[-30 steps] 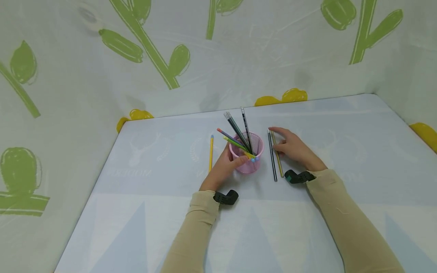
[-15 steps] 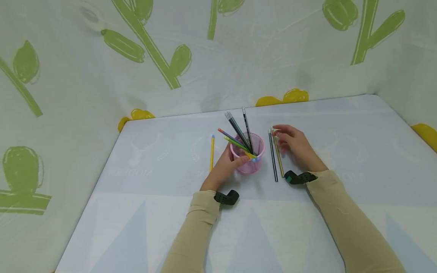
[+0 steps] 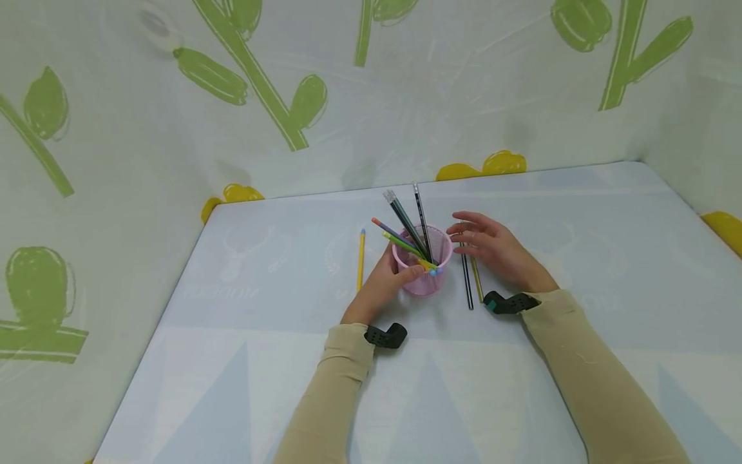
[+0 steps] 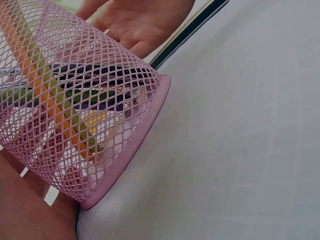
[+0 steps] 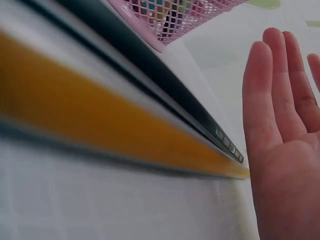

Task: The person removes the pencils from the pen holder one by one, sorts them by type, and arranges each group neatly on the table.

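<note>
A pink mesh pencil cup [image 3: 422,287] stands on the table in the head view. My left hand [image 3: 381,283] holds its left side, thumb at the rim and fingers wrapped behind the mesh. Several pencils lean in the cup, among them dark ones [image 3: 402,216] and a green one [image 3: 395,241]. To the right of the cup, my right hand [image 3: 501,251] is spread above a dark pencil [image 3: 467,287] and a yellow pencil [image 3: 477,283], covering their far ends. The right wrist view shows this hand's straight fingers [image 5: 259,90] with nothing between them.
Left of the cup, another yellow pencil [image 3: 361,258] lies on the white and pale blue tabletop [image 3: 278,270]. Close behind the table rises a pale wall hanging [image 3: 406,116] with green plant prints.
My right hand has risen off the two loose pencils, its fingers straightening and shifting left toward the cup. The left hand keeps its hold, and the cup stays in place.
</note>
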The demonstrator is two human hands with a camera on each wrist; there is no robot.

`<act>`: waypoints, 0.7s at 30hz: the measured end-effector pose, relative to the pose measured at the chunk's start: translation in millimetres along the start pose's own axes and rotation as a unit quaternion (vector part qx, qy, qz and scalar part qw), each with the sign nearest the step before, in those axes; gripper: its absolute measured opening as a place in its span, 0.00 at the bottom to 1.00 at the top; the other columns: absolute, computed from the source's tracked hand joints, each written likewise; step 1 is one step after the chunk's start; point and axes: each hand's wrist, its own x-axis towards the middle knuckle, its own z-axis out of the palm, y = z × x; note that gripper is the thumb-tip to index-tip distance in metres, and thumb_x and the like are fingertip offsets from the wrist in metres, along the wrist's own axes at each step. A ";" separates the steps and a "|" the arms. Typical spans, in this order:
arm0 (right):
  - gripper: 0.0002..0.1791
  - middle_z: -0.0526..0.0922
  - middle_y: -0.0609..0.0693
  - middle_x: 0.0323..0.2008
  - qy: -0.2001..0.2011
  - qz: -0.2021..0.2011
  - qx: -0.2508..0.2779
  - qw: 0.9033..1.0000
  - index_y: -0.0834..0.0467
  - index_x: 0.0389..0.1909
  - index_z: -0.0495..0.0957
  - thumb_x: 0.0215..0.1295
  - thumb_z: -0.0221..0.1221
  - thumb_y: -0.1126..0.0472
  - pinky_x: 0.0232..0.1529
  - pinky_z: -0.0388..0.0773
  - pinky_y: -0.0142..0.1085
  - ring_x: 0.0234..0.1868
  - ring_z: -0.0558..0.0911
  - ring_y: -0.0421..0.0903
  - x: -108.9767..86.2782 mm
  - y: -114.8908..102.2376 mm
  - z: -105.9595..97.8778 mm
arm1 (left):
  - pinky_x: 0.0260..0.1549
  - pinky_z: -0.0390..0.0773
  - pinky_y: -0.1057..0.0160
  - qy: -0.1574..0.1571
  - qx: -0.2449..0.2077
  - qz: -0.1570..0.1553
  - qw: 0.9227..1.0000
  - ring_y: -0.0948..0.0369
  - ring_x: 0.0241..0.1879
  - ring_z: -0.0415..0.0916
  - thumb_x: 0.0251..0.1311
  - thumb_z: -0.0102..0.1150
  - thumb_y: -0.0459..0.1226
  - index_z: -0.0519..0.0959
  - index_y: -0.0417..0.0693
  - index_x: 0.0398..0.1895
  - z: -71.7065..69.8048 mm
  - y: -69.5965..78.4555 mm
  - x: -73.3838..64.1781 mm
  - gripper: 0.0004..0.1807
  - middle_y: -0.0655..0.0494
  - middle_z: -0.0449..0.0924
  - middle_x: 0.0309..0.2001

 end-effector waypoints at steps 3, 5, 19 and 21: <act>0.26 0.62 0.54 0.59 -0.018 0.005 -0.006 1.000 0.51 0.64 0.57 0.66 0.49 0.57 0.56 0.63 0.42 0.60 0.63 0.50 -0.9 -2.5 5.1 | 0.57 0.59 0.55 0.000 -0.002 0.001 1.000 0.64 0.61 0.56 0.54 0.56 0.50 0.49 0.74 0.64 -0.2 -0.5 -0.2 0.37 0.67 0.57 0.63; 0.27 0.61 0.52 0.61 -0.026 0.014 -0.015 0.999 0.50 0.64 0.57 0.65 0.50 0.56 0.57 0.61 0.42 0.61 0.62 0.49 -1.7 -4.0 8.3 | 0.57 0.59 0.55 -0.001 -0.005 0.007 1.000 0.64 0.61 0.56 0.53 0.56 0.50 0.49 0.74 0.64 -0.5 -1.1 -0.2 0.37 0.67 0.57 0.63; 0.31 0.58 0.45 0.64 -0.117 0.017 0.012 0.993 0.47 0.65 0.56 0.62 0.53 0.65 0.61 0.53 0.49 0.63 0.58 0.47 4.0 5.4 18.6 | 0.57 0.59 0.54 -0.003 -0.008 0.037 0.999 0.62 0.61 0.56 0.51 0.57 0.53 0.49 0.72 0.64 -1.7 -9.3 2.9 0.38 0.64 0.57 0.62; 0.33 0.57 0.45 0.64 -0.121 0.016 0.013 0.992 0.46 0.65 0.56 0.60 0.54 0.64 0.61 0.53 0.48 0.64 0.57 0.47 5.6 8.8 17.9 | 0.58 0.58 0.54 -0.004 -0.008 0.034 0.999 0.62 0.61 0.56 0.51 0.57 0.53 0.49 0.71 0.64 -1.8 -9.1 3.2 0.39 0.64 0.56 0.62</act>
